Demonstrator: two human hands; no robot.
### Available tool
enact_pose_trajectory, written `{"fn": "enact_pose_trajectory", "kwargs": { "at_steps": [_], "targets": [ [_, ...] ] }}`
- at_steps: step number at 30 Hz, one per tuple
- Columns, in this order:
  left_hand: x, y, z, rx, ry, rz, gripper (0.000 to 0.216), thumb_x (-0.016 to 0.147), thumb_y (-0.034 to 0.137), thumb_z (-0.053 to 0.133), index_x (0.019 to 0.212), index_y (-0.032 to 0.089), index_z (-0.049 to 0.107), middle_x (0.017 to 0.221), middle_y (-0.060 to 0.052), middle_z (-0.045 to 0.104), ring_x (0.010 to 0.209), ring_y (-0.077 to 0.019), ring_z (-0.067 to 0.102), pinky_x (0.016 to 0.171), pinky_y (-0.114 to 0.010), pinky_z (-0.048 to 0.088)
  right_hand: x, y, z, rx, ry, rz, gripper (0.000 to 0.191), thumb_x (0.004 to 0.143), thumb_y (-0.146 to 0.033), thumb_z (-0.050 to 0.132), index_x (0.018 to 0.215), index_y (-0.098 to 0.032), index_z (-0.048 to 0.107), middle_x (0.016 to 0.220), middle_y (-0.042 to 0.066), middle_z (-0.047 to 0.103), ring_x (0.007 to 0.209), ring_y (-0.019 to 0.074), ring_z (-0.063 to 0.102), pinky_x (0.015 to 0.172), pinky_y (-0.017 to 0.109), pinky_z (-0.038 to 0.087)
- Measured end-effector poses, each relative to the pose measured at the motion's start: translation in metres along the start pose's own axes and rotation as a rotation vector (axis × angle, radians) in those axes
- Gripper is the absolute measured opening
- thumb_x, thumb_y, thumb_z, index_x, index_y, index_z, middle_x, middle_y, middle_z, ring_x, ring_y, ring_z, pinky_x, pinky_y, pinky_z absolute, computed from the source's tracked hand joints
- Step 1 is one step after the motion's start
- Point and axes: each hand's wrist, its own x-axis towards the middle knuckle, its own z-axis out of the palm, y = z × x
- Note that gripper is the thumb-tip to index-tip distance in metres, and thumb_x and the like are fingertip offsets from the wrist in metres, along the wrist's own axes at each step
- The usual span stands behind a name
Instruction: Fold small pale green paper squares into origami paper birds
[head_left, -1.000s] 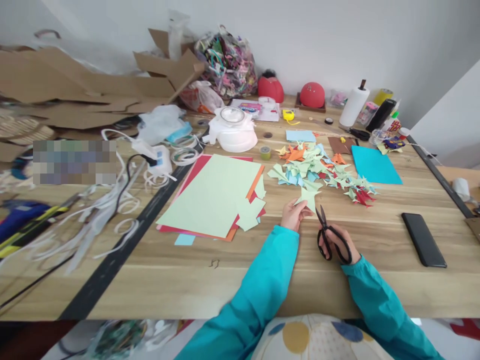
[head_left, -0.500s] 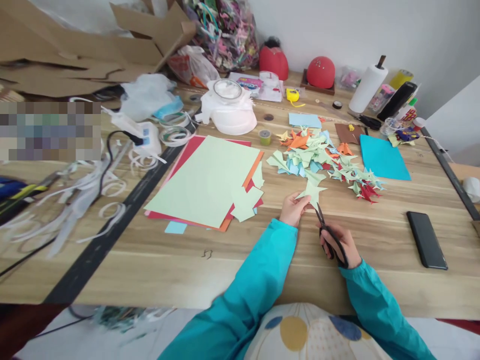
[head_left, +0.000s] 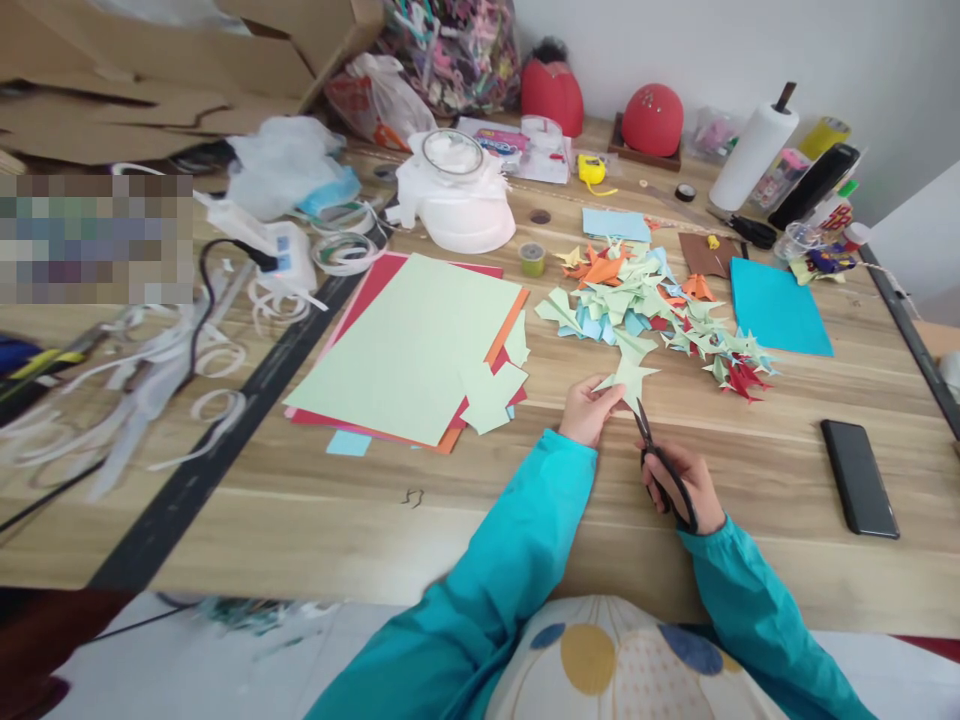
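My left hand [head_left: 587,411] pinches a light green folded paper shape [head_left: 630,378] just above the wooden table [head_left: 360,510]. My right hand [head_left: 686,482] is closed through the handles of black scissors [head_left: 660,462], whose blades are nearly closed and point up at the lower edge of the green shape. Both arms wear teal sleeves. Just beyond the hands lies a pile of folded paper pieces [head_left: 652,310] in green, orange, blue and red.
A stack of coloured paper sheets [head_left: 412,350] lies left of my hands, a blue sheet [head_left: 780,305] and a black phone [head_left: 859,478] to the right. A white container [head_left: 454,195], tape rolls, a paper towel roll [head_left: 750,150], cardboard and cables crowd the back and left.
The scissor blades have closed onto the green shape's lower edge. The camera view has tilted and shifted, so everything on the table sits slightly higher and to the right in the picture.
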Motion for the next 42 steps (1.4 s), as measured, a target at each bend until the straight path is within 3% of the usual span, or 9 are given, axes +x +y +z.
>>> {"fn": "enact_pose_trajectory", "kwargs": {
  "at_steps": [42],
  "targets": [
    [0.0054, -0.006, -0.0074, 0.041, -0.017, 0.016, 0.028, 0.05, 0.03, 0.075, 0.066, 0.012, 0.062, 0.06, -0.002, 0.063, 0.056, -0.0142, 0.059, 0.055, -0.027, 0.047, 0.0018, 0.0001, 0.0001, -0.091, 0.033, 0.004, 0.041, 0.073, -0.045, 0.059, 0.099, -0.014, 0.062, 0.05, -0.002, 0.049, 0.03, 0.006, 0.04, 0.026, 0.018, 0.03]
  ]
}}
